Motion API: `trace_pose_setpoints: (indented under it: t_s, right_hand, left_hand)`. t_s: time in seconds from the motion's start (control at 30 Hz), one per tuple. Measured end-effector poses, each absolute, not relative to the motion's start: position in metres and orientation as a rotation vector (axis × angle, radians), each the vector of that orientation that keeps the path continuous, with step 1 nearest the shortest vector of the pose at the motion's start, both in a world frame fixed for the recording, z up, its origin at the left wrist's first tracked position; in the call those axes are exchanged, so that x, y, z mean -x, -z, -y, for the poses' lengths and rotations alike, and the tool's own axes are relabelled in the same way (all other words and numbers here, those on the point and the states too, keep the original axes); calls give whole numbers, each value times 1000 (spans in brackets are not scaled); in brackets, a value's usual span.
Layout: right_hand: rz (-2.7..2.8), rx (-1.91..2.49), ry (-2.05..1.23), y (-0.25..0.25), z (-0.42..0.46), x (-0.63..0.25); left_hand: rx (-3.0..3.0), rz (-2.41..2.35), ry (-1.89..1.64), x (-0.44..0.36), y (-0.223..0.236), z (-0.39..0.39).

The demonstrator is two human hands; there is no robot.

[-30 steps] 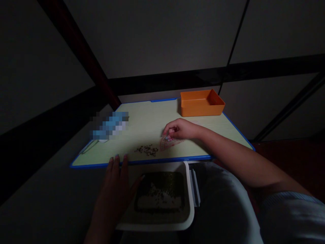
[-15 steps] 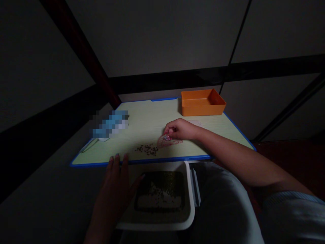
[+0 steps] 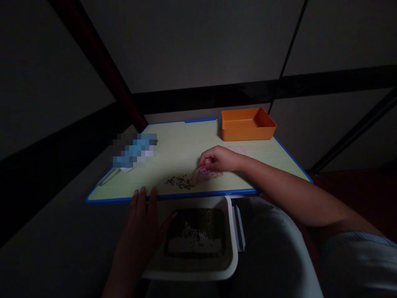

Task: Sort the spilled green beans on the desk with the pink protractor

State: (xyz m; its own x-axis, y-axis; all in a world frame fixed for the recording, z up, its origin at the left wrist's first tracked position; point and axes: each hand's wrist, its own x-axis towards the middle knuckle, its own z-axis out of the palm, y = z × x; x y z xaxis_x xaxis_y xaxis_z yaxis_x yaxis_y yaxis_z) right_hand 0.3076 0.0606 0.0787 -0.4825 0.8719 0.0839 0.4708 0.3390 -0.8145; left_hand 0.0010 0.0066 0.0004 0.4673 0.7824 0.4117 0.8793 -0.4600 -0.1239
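Observation:
My right hand [image 3: 217, 158] is closed in a pinch on a see-through, half-round plastic piece with pink markings, which looks like a protractor [image 3: 203, 176]. It is tilted over the board, its left edge beside a scatter of small dark grains [image 3: 179, 182]. My left hand [image 3: 144, 223] lies with fingers apart over the left side of a white plastic box [image 3: 233, 260], its fingertips at the board's near edge. Dark and greenish grains [image 3: 198, 223] lie in the box, with pale bottom showing in places.
The pale green board [image 3: 173, 140] has a blue rim. An orange open tray [image 3: 248, 133] stands at its back right, a pale pinkish flat piece [image 3: 238, 149] in front of it. A blurred-out blue and white item [image 3: 136, 152] lies at the left. Behind is a panelled wall [image 3: 201, 49].
The protractor has tipped up and shifted slightly left against the dark grains. My right hand has barely moved with it; my left hand stays in place.

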Motion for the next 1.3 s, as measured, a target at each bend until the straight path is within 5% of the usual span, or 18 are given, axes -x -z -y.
trace_pose_setpoints:
  t_s: [1.3]
  right_hand:
    - [2098, 1115, -894, -73, -59, -301]
  left_hand:
    - [2402, 1413, 431, -2, -2, -2]
